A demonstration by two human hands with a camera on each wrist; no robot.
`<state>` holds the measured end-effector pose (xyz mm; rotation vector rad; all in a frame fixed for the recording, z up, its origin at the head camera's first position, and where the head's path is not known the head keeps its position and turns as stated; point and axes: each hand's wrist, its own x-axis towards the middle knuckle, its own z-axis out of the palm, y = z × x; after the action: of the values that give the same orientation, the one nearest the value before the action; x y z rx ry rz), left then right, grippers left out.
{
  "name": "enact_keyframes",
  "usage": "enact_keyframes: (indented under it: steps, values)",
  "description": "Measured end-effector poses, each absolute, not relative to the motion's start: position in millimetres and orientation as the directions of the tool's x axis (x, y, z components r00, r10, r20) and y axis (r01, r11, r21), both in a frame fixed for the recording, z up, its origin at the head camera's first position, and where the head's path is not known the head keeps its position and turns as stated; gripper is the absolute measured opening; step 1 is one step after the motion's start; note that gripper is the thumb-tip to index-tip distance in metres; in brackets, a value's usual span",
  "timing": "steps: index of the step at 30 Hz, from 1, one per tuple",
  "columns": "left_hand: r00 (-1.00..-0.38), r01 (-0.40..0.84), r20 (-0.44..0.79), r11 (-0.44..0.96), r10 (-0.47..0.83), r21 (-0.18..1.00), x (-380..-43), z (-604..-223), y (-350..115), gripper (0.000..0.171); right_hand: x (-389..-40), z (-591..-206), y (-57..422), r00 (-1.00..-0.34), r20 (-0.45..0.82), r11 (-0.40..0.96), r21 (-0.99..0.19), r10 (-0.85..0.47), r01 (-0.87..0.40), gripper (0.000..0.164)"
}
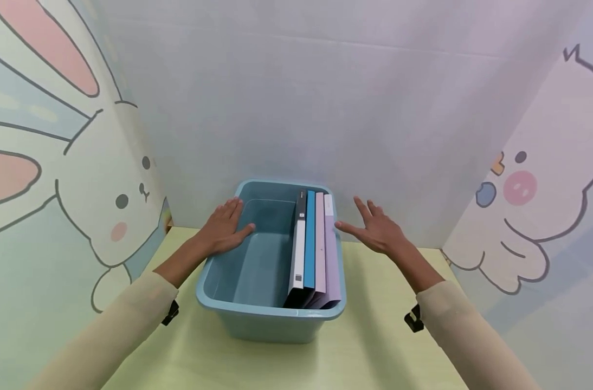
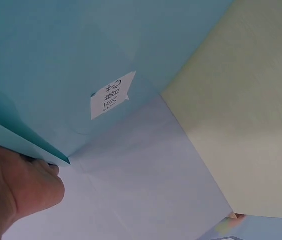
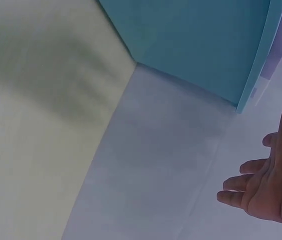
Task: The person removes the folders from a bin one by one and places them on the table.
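A blue plastic tub [image 1: 272,326] stands on the table against the back wall. Along its right side, several files stand upright in a row: a white and black one [image 1: 297,254], a blue one [image 1: 309,244], a pink one [image 1: 320,244] and a lilac one [image 1: 330,254]. My left hand [image 1: 222,227] is at the tub's left rim, fingers extended; whether it touches the rim I cannot tell. Just off the right rim, my right hand [image 1: 378,230] is raised with fingers spread and holds nothing; its thumb points toward the lilac file.
A white label [image 2: 113,95] with handwriting is stuck on the tub's outer left wall. The pale yellow table [image 1: 389,325] extends to both sides of the tub. Wall panels with a cartoon rabbit [image 1: 96,184] and another white cartoon animal [image 1: 540,162] flank the left and right.
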<state>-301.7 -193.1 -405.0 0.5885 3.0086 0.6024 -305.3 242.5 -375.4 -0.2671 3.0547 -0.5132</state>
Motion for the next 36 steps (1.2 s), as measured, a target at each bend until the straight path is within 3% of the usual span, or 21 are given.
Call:
enact_keyframes:
  steps: [19,36]
  values:
    - [-0.94,0.335,0.066,0.867,0.335,0.368,-288,-395,-183,0.079,-292,-358,174,-0.952,0.026,0.898,-0.326,-0.305,-0.296,0.105]
    - [-0.936,0.343,0.057,0.862,0.348,0.374,-294,-401,-188,0.084,-284,-358,132,-0.92,0.022,0.885,-0.263,-0.392,-0.383,0.1]
